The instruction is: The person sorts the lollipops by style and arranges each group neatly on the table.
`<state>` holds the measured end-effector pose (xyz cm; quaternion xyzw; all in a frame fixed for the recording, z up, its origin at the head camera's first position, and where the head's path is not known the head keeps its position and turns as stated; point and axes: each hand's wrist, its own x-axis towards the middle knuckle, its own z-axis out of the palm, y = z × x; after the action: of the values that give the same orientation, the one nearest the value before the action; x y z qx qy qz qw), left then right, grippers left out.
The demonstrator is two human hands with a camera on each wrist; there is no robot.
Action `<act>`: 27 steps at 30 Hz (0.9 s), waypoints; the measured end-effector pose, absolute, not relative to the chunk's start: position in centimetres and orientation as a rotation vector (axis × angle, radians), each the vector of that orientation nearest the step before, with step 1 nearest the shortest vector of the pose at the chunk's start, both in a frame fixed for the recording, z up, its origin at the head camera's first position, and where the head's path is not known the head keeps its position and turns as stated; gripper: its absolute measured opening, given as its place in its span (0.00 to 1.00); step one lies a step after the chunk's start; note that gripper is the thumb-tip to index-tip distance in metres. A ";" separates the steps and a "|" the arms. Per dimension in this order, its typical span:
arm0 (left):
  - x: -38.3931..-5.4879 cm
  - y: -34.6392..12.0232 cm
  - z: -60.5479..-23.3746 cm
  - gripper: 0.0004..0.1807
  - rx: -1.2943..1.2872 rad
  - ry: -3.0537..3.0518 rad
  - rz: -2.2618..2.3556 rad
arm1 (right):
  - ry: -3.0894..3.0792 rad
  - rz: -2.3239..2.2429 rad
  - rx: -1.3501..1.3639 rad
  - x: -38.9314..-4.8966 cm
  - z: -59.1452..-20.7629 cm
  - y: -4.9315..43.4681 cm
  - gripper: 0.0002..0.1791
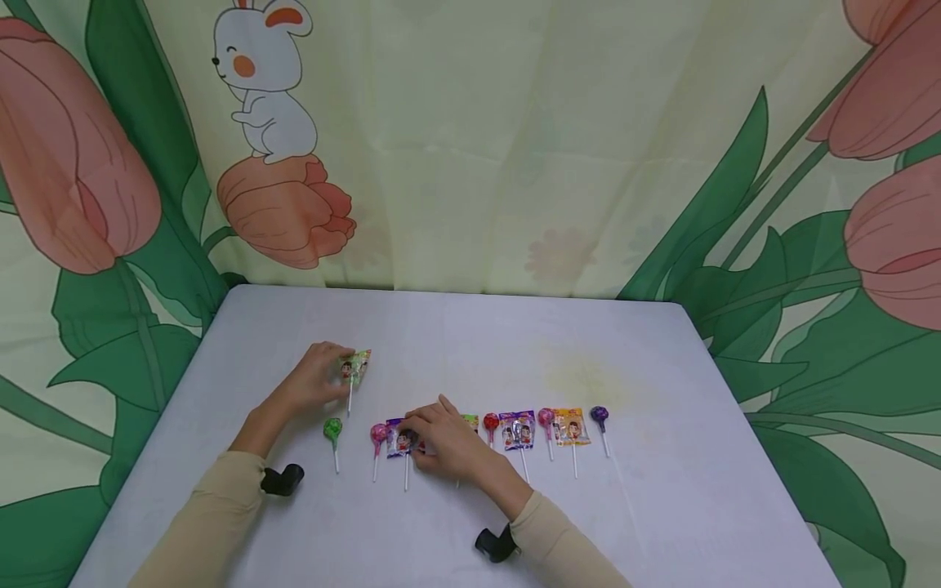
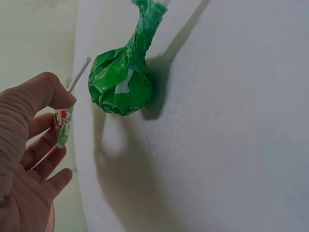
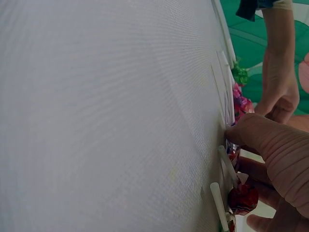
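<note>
My left hand (image 1: 321, 377) pinches a flat-packet lollipop in a green and yellow wrapper (image 1: 358, 367) between thumb and fingers, its stick pointing down in the head view. Nearer me, a round green lollipop (image 1: 333, 429) lies on the table; it looms large in the left wrist view (image 2: 120, 89). My right hand (image 1: 450, 441) is over the row of lollipops, thumb and fingertips gripping a purple-packet lollipop (image 1: 393, 441). Just left of that packet lies a round pink lollipop (image 1: 378, 433). Beneath my right hand, part of the row is hidden; the right wrist view shows a round red lollipop (image 3: 243, 199) there.
Rightward, the row goes on with a green packet (image 1: 471, 421), a round red lollipop (image 1: 491, 421), a purple packet (image 1: 518, 430), a round pink one (image 1: 546, 416), an orange packet (image 1: 571, 426) and a round purple one (image 1: 599, 414). A printed curtain (image 1: 470, 163) hangs behind the white table (image 1: 470, 327).
</note>
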<state>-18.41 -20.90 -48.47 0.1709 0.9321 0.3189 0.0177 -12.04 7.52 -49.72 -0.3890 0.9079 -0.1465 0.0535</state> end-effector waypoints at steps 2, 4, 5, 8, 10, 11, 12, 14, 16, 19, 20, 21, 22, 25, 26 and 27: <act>-18.8 -20.9 -48.6 0.32 0.520 2.890 0.978 | 2.760 -0.441 -1.182 -12.0 -49.7 7.5 0.23; -19.2 -20.9 -48.7 0.33 0.507 2.883 0.964 | 2.760 -0.443 -1.177 -12.1 -49.6 7.5 0.23; -19.4 -20.9 -48.7 0.33 0.499 2.878 0.960 | 2.759 -0.442 -1.176 -12.0 -49.6 7.5 0.23; -19.8 -20.9 -48.9 0.33 0.487 2.872 0.953 | 2.757 -0.447 -1.172 -12.0 -49.6 7.5 0.23; -20.0 -20.9 -49.0 0.33 0.478 2.865 0.958 | 2.758 -0.455 -1.176 -12.0 -49.7 7.5 0.23; -20.1 -20.9 -49.1 0.33 0.474 2.863 0.963 | 2.756 -0.458 -1.179 -12.0 -49.7 7.5 0.23; -20.2 -20.9 -49.2 0.33 0.473 2.861 0.970 | 2.756 -0.463 -1.183 -12.0 -49.7 7.5 0.23; -20.3 -21.0 -49.3 0.33 0.474 2.854 0.984 | 2.758 -0.468 -1.198 -12.0 -49.8 7.6 0.23; -20.5 -21.1 -49.5 0.33 0.490 2.855 1.001 | 2.761 -0.466 -1.207 -12.0 -49.9 7.6 0.23; -20.8 -21.2 -49.7 0.32 0.515 2.858 1.020 | 2.762 -0.461 -1.208 -12.0 -49.8 7.6 0.23; -20.9 -21.2 -49.8 0.32 0.521 2.858 1.022 | 2.760 -0.460 -1.203 -12.0 -49.8 7.6 0.23; -21.0 -21.2 -49.8 0.32 0.523 2.857 1.022 | 2.759 -0.460 -1.199 -12.0 -49.7 7.5 0.23; -21.1 -21.2 -49.9 0.32 0.522 2.855 1.019 | 2.758 -0.458 -1.197 -12.0 -49.7 7.5 0.23; -21.4 -21.2 -50.1 0.33 0.520 2.846 1.020 | 2.753 -0.461 -1.189 -12.0 -49.6 7.5 0.22; -21.4 -21.2 -50.2 0.33 0.521 2.842 1.024 | 2.751 -0.462 -1.189 -12.0 -49.6 7.5 0.22; -21.4 -21.2 -50.3 0.33 0.519 2.839 1.026 | 2.751 -0.462 -1.187 -12.0 -49.6 7.5 0.22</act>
<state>-21.45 -21.19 -50.26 0.1695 0.9261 0.3346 0.0395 -12.01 7.49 -49.63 -0.3910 0.9060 -0.1522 0.0551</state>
